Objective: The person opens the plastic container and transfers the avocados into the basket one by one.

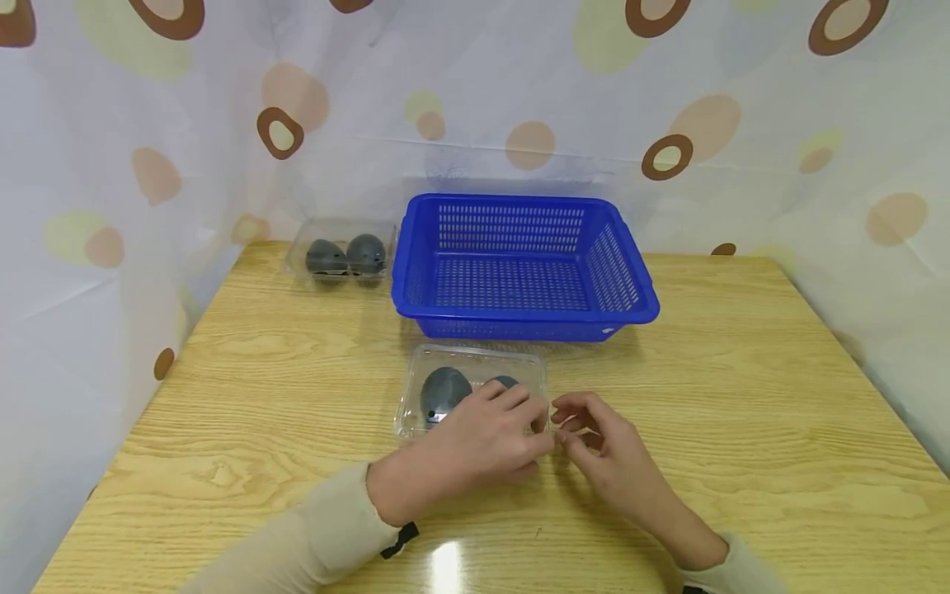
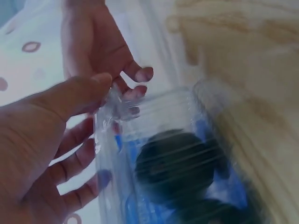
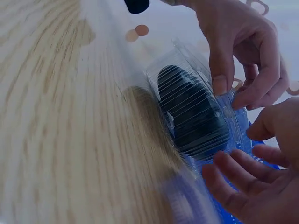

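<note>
A clear plastic clamshell box point(image 1: 475, 356) sits on the table in front of me with two dark avocados in it. The left avocado point(image 1: 445, 392) shows well, while my left hand point(image 1: 482, 441) partly covers the right avocado point(image 1: 505, 382). My left hand reaches over the box's near side and pinches its rim at the right corner, the thumb point(image 2: 91, 88) on top and the other fingers along the outside. Just off that corner is my right hand point(image 1: 612, 450), its fingers point(image 3: 233, 175) loosely bent and apart, with nothing visible in its grasp.
A blue slotted plastic basket point(image 1: 519, 315) stands right behind the box. To its left, at the back of the wooden table point(image 1: 742, 412), is another clear box point(image 1: 334, 227) holding two dark avocados. A patterned curtain point(image 1: 475, 107) hangs behind and at both sides.
</note>
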The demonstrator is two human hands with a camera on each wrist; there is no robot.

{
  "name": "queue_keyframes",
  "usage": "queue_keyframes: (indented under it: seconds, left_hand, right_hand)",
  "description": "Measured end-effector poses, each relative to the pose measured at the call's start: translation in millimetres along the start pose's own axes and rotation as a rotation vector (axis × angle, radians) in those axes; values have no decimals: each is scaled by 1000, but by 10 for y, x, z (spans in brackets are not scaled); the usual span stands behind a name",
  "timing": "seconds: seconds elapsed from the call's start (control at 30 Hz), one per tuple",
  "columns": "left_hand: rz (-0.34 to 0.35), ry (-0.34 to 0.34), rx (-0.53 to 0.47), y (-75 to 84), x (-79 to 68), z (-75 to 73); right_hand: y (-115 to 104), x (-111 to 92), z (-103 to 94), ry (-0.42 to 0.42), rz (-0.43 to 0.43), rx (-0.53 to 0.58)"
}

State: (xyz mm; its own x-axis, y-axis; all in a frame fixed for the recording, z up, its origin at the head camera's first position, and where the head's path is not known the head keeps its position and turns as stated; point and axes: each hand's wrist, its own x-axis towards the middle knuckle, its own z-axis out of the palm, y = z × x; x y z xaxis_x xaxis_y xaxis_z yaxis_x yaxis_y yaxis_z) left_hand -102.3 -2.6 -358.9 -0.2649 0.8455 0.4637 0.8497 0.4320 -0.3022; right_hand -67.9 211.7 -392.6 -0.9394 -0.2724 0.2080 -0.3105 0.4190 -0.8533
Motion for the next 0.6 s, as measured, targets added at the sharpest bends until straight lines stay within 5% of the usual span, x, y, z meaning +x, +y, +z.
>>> queue_keyframes:
  seconds: [0.13, 0.23, 0.4, 0.6]
  left_hand:
    - [-42, 56, 20, 45, 9, 47]
    - [-64, 37, 28, 68, 13, 46]
    - [-72, -51, 37, 92, 34, 10]
    - [-60, -53, 67, 123, 69, -15]
  right_hand:
    - [26, 4, -11, -121, 171, 215]
    - [45, 11, -21, -201, 259, 360]
    - [93, -1, -34, -299, 281, 516]
    - [122, -11, -14, -365, 298, 704]
